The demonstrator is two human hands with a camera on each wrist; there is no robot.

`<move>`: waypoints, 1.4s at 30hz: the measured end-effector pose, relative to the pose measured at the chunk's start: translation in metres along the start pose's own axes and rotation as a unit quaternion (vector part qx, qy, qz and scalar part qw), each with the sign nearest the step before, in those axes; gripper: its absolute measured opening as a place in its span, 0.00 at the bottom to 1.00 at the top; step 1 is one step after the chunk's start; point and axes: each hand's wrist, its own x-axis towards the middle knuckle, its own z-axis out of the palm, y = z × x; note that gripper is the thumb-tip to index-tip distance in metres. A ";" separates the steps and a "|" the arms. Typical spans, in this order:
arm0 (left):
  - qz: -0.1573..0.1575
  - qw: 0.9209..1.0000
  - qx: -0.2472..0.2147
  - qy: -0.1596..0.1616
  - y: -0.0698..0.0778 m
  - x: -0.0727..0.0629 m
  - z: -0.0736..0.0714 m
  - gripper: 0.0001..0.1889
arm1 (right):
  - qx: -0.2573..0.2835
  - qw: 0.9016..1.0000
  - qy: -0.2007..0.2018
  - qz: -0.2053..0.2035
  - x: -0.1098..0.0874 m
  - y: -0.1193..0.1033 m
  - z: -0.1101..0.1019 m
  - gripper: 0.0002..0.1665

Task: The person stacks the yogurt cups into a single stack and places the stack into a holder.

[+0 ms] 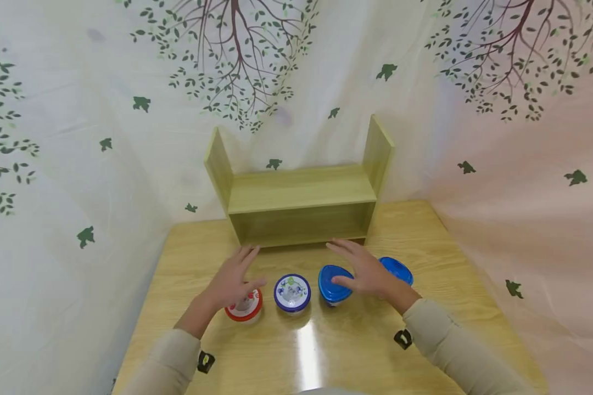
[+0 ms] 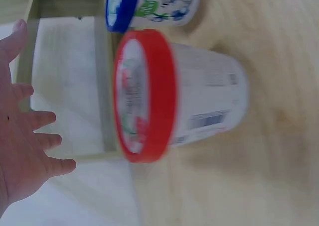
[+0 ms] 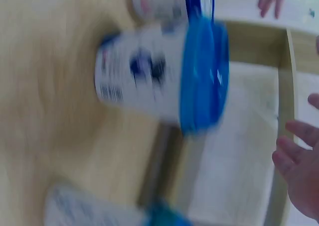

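My left hand (image 1: 234,278) is held above a white tub with a red lid (image 1: 245,307), fingers spread and holding nothing. In the left wrist view, air separates that hand from the red-lidded tub (image 2: 204,94). Over on the right, my right hand (image 1: 363,270) hovers by a tub with a blue lid (image 1: 334,284), its fingers loosely extended. The right wrist view has this blue-lidded tub (image 3: 144,71) standing apart from the hand. Between the two hands sits a white tub with a dark-blue-rimmed lid (image 1: 292,292).
Another blue-lidded container (image 1: 397,270) stands at the right, partly hidden by my right forearm. Behind the row, a wooden two-level shelf (image 1: 301,189) stands on the wooden table (image 1: 257,362). A cloth printed with trees and leaves (image 1: 326,82) hangs behind it.
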 end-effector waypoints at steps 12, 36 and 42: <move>-0.173 0.951 -0.244 0.073 -0.020 -0.060 0.046 0.58 | 0.069 0.996 0.055 0.029 0.012 -0.058 0.077 0.43; -0.229 0.902 -0.284 0.232 -0.020 -0.074 0.109 0.57 | 0.080 0.985 0.061 0.137 0.032 -0.073 0.144 0.50; -0.232 0.893 -0.281 0.263 -0.021 -0.072 0.118 0.58 | 0.070 0.984 0.063 0.153 0.035 -0.068 0.154 0.53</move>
